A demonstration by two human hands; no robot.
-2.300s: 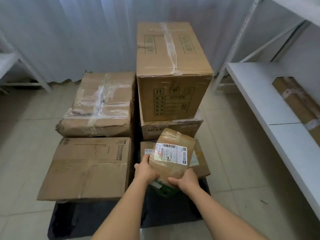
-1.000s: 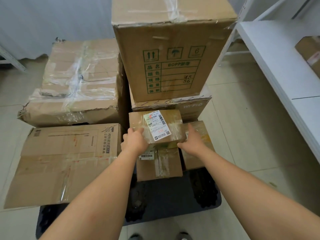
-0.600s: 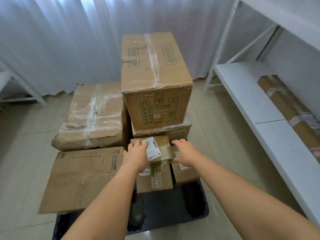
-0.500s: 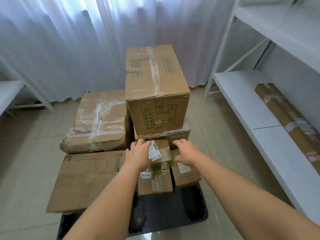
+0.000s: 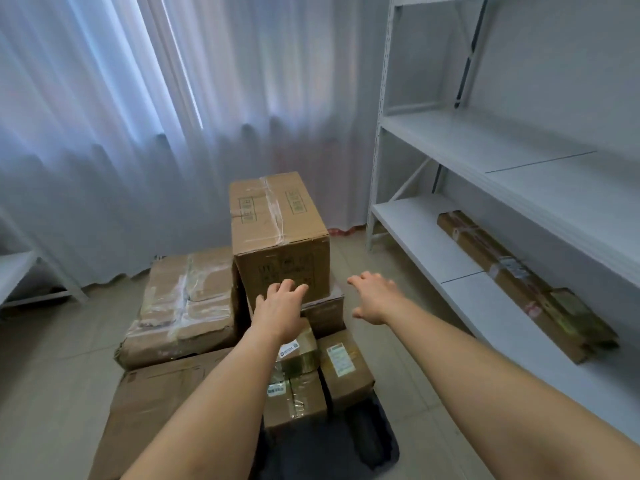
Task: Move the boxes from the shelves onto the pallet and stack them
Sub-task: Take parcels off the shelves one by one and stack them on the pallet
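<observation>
Your left hand (image 5: 282, 311) and right hand (image 5: 372, 296) both hover with fingers spread, holding nothing. Seven boxes sit on the dark pallet (image 5: 346, 448); the small labelled box (image 5: 299, 348) tops the front stack. Left to move, as far as visible: one long box (image 5: 519, 282) on the lower shelf (image 5: 415, 237). Judged nearly done.

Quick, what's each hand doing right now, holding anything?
Left hand: open, fingers spread, holding nothing.
Right hand: open, fingers spread, holding nothing.
</observation>
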